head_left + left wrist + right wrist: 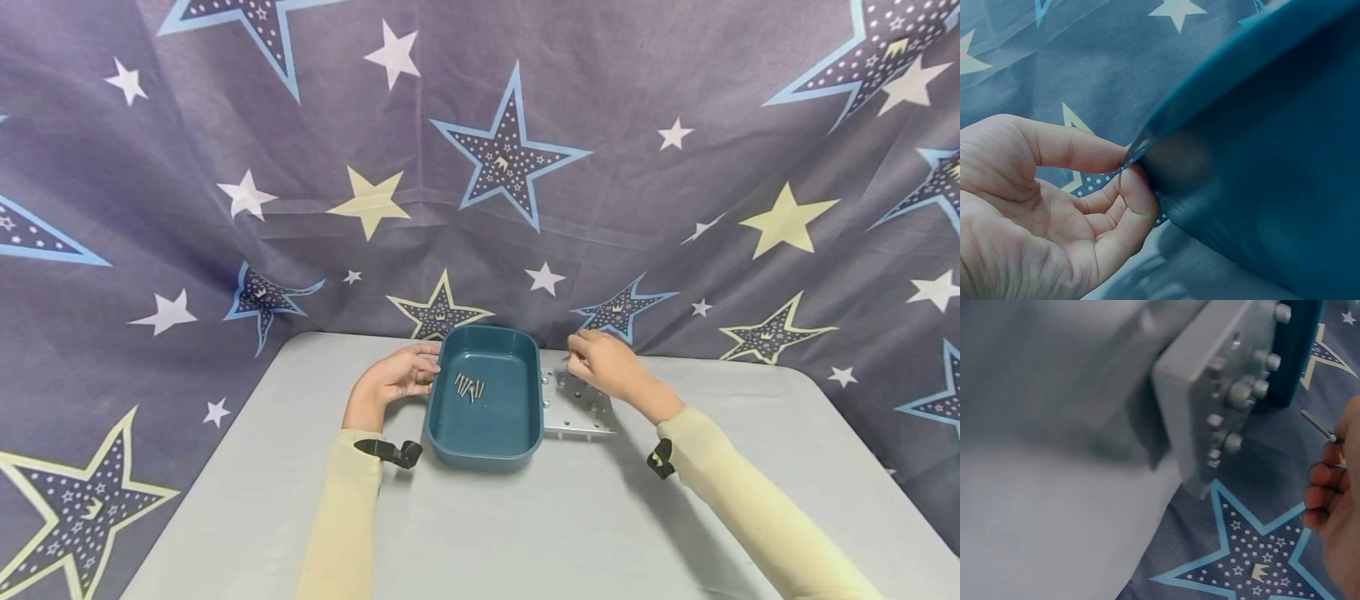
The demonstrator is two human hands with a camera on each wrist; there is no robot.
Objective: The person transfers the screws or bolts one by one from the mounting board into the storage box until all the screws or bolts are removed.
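Observation:
A dark teal tray (486, 429) stands on the table with several small metal screws (469, 387) lying in it. My left hand (401, 372) is at its left side; in the left wrist view the thumb and a curled finger pinch the tray's rim (1210, 81). Over the far part of a metal plate (577, 412), my right hand (603, 364) holds a thin screw (1317, 425) between its fingertips, seen in the right wrist view. The plate, just right of the tray, carries several round-headed pieces (1239, 395) on its face.
The grey table (480, 533) runs up to a hanging star-patterned cloth (480, 250) close behind the tray and plate. Black straps (388, 451) circle both sleeved wrists.

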